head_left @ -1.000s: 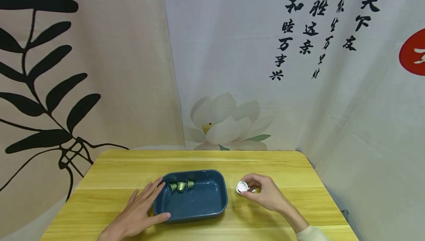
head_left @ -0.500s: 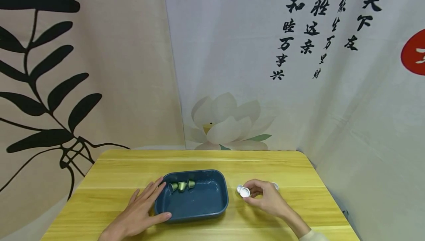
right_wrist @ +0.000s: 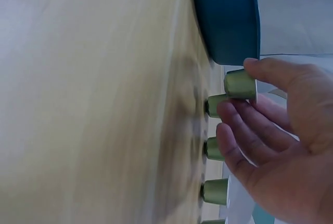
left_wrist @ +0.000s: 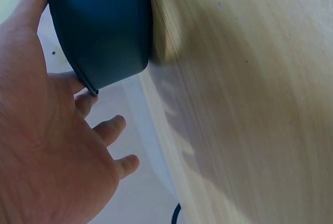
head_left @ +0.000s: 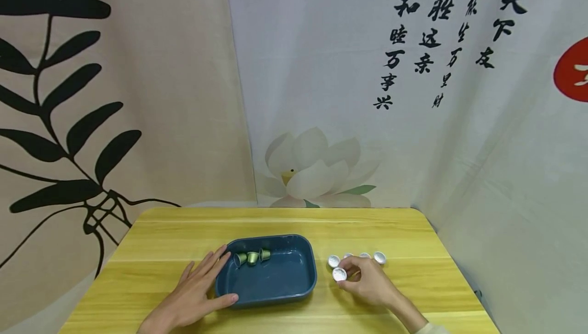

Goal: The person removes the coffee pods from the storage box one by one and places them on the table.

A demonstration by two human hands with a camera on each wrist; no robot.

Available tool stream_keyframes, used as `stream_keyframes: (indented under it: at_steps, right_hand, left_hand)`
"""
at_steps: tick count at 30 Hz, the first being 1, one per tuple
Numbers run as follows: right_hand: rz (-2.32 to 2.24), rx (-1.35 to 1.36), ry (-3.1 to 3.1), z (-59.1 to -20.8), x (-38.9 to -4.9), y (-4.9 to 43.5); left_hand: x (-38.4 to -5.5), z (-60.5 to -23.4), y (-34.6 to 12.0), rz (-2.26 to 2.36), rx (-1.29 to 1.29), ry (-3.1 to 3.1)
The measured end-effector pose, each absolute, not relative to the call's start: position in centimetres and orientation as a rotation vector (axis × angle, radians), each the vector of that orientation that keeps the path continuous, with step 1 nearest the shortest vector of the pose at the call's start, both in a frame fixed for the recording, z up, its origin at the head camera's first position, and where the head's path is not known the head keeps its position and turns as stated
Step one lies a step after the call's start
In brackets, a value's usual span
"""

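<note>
While aloft, capsule at right hand's fingertips.

Right sleeve pale cream — both hands bare.

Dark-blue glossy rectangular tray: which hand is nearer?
Left. The left hand touches the left end of the tray; the right hand is apart, off its right side, holding a small green cup-shaped capsule with a silver-white top.

And we've got eight capsules: three in one tray, four on one table, one held! Two hands.
</note>
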State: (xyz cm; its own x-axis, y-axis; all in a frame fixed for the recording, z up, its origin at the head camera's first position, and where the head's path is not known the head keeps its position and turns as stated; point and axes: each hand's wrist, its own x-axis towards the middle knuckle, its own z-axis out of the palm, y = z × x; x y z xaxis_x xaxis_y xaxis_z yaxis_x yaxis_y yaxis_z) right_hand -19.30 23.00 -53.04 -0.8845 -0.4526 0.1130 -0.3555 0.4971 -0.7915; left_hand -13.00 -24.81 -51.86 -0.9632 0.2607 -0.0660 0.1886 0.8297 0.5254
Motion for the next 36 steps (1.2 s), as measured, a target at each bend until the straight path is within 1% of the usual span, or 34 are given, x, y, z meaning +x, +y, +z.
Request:
stream_keyframes:
  at_steps: [17, 36]
  right_hand:
    - [-1.314, -0.635, 2.614, -54.5, -19.2, 22.8]
    - [-1.316, -0.586, 2.629, -54.8, -19.0, 22.7]
  left_hand:
    - [-13.0, -51.9, -24.8, 0.833, 0.351, 2.874]
    - [-12.9, -52.0, -24.9, 0.828, 0.362, 2.910]
